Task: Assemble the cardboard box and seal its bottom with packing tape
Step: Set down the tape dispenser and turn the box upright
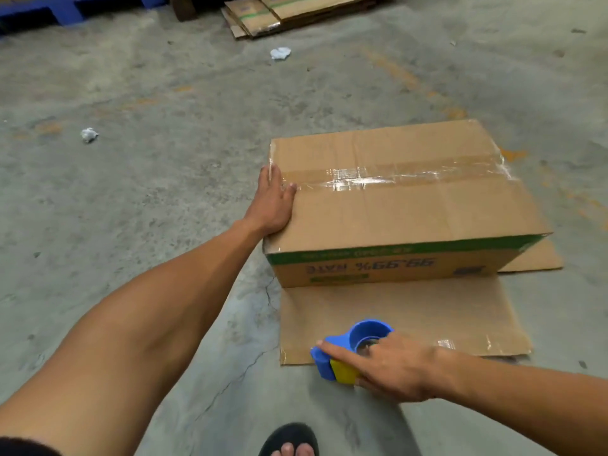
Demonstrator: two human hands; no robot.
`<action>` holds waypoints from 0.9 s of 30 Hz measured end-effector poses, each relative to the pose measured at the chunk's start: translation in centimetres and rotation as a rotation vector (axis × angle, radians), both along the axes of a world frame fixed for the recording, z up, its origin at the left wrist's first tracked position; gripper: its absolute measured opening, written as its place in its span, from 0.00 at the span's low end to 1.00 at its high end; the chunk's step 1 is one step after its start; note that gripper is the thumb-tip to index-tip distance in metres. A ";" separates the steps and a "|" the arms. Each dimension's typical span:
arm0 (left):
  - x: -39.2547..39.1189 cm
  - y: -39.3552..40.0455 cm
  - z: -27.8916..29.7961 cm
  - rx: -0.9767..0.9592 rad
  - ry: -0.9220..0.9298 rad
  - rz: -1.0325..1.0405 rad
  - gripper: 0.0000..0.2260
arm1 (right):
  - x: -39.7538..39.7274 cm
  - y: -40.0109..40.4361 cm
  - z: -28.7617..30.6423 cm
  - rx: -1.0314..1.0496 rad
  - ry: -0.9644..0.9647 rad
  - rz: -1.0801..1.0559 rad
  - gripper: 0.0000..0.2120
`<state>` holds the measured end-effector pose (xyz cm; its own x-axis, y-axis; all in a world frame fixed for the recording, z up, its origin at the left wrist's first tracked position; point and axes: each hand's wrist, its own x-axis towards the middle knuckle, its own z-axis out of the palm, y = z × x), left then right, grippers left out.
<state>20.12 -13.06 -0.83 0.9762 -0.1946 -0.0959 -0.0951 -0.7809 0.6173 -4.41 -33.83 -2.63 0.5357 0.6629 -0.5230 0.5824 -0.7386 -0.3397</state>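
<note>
The brown cardboard box (404,205) stands assembled, upside down on the concrete floor (148,159), clear packing tape (388,177) along its bottom seam; left hand (271,205) presses flat on its left end, right hand (390,365) grips the blue-and-yellow tape dispenser (345,352) nearer, so sealing appears essentially complete

Grey concrete floor (164,199), stained and cracked. Directly on it: upturned cardboard box (394,205) with flaps spread flat, two crumpled paper scraps (89,134), flattened cartons (283,13) stacked far off, a sandalled foot (289,441).
</note>
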 end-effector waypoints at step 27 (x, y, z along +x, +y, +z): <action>6.2 -2.4 0.7 0.038 -0.038 0.116 0.27 | 21.7 -17.3 6.9 -0.161 -0.645 -1.051 0.28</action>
